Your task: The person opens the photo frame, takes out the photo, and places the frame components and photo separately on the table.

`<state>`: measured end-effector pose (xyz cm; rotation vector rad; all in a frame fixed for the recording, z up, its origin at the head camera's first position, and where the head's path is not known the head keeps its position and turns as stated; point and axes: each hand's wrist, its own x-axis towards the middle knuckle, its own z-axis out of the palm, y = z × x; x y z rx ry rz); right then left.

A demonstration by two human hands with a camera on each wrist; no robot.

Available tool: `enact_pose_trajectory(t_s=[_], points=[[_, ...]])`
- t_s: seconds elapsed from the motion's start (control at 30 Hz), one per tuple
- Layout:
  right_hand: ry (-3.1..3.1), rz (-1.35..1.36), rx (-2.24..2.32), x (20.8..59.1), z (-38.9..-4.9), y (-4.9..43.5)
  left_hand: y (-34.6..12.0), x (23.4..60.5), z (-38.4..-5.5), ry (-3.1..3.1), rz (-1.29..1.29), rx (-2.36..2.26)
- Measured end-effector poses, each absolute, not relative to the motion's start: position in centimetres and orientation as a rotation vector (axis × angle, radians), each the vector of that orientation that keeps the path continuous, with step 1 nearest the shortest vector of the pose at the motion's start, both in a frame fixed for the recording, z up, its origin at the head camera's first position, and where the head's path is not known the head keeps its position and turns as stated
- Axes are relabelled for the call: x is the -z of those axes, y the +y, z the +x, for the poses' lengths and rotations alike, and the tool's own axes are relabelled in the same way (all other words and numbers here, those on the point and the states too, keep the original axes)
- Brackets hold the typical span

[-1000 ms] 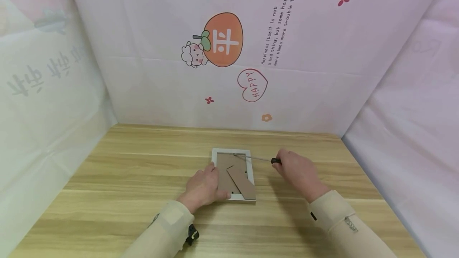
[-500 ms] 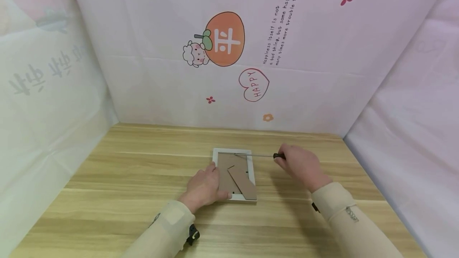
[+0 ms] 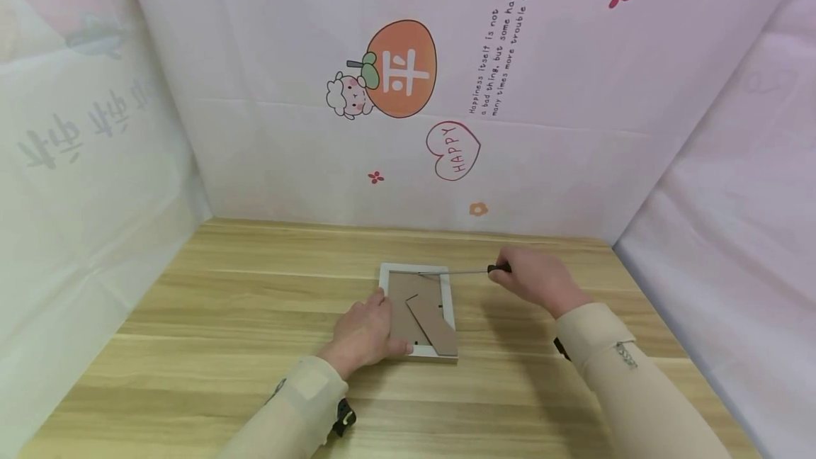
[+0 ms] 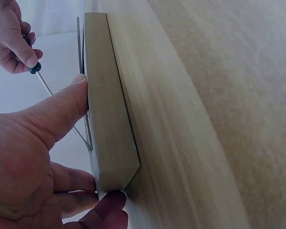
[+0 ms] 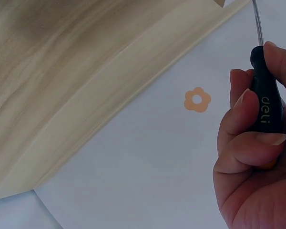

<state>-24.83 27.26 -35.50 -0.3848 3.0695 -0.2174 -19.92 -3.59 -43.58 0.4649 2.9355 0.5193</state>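
Observation:
A white-edged photo frame [image 3: 448, 303] lies back side up on the table, showing its brown backing board [image 3: 398, 310] and slanted stand flap [image 3: 433, 328]. My left hand [image 3: 360, 331] holds its near left corner, thumb along the near edge and fingers at the left side. In the left wrist view, the frame's wooden side [image 4: 107, 95] sits between thumb and fingers. My right hand [image 3: 538, 278] grips a screwdriver by its dark handle [image 5: 267, 100], marked "deli". The thin metal shaft [image 3: 468, 273] reaches left to the far edge of the backing, its tip beside a small dark tab.
Light wood-grain tabletop [image 3: 242, 317] surrounds the frame. Behind it rises a white printed cloth [image 3: 287, 161] with cartoon fruit and lettering. White cloth sides [image 3: 733, 232] enclose the table left and right.
My right hand has shifted away from me and slightly right, swinging the screwdriver's handle until its shaft lies nearly level across the view. The tip stays at the backing's far edge; my left hand holds still.

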Motion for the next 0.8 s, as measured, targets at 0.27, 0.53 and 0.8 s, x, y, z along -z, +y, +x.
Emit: enact_pose_trajectory(t_s=[0.27,0.53,0.8], points=[[2.987,-0.39,0.248,34.8,-26.2,27.6,-3.6,43.6,-20.0,2.94,0.469,-0.512],[2.972,-0.38,0.267,34.7,-26.3,27.7,-3.6,43.7,-20.0,2.941,0.482,-0.503],[3.063,-0.329,0.24,36.5,-24.2,27.3,-3.5,43.5,-19.8,2.939,0.48,-0.498]])
